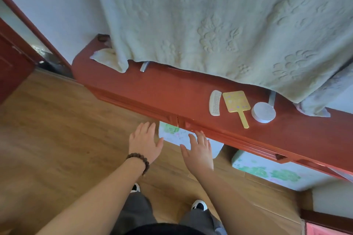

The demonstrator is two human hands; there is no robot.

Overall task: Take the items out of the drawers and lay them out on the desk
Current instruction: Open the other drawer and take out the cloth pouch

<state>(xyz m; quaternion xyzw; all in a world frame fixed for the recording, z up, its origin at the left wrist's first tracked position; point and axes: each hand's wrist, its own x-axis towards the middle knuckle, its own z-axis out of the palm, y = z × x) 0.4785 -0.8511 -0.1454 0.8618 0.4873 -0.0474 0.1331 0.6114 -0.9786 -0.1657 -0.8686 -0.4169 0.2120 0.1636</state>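
Both hands are reaching toward the front edge of the red counter [152, 89], fingers straight and spread, holding nothing. The left hand [144, 141] is hovering just short of the edge, a bead bracelet [139, 160] sitting on its wrist, while the right hand [198, 149] is stretching its fingertips up to the moulded lip, and whether they are actually touching the wood is hard to tell. That flat, empty posture is suggesting either a drawer front being pushed or a reach for the next one; the drawer fronts themselves are mostly hidden under the overhang, so which is the case cannot be told. Three items are lying on the counter top, well to the right of the hands: a white comb [215, 103], a yellow hand mirror [236, 104] with its handle pointing toward the person, and a round white container [263, 112]. They are sitting side by side in a neat row, close together but apart, which is reading as deliberate laying out, not dropping. A pale embossed blanket [229, 25] is hanging over the back of the counter. Floral boxes [267, 170] are resting on the wooden floor [57, 129] underneath.
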